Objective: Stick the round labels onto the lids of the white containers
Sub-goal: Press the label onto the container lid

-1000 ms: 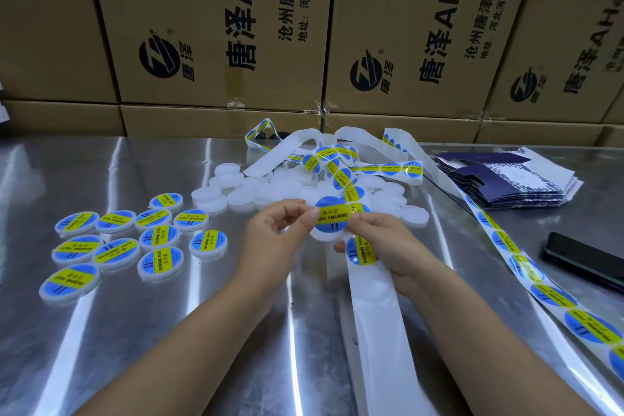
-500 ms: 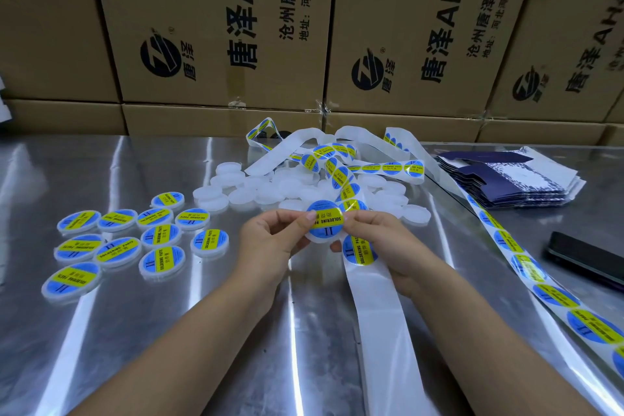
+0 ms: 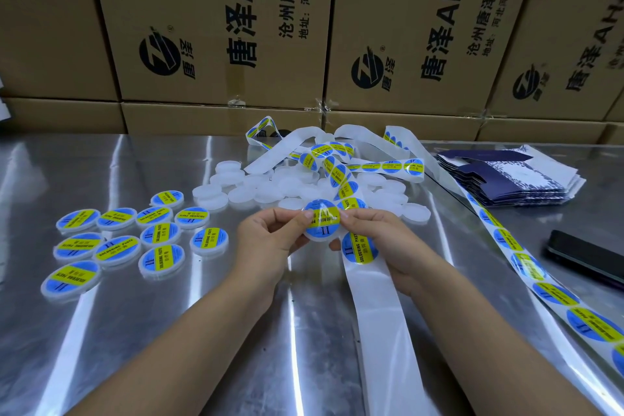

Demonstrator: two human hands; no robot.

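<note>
A round white container [image 3: 323,221] with a blue and yellow label on its lid is held up between both hands above the table. My left hand [image 3: 270,238] pinches its left edge with thumb on the label. My right hand [image 3: 374,240] pinches its right edge and also holds the white backing strip [image 3: 371,297], where one round label [image 3: 359,248] sits just below the container. Several labelled containers [image 3: 158,235] lie in rows at the left. A heap of bare white containers [image 3: 280,187] lies behind my hands.
The shiny metal table [image 3: 169,331] carries a label strip [image 3: 526,263] running to the right front corner, a dark phone [image 3: 587,257] at the right and a stack of flat blue cartons [image 3: 513,179]. Cardboard boxes [image 3: 219,27] wall off the back.
The label was pressed down onto the container's lid, and both thumbs now lie on it. The container has stayed in about the same place.
</note>
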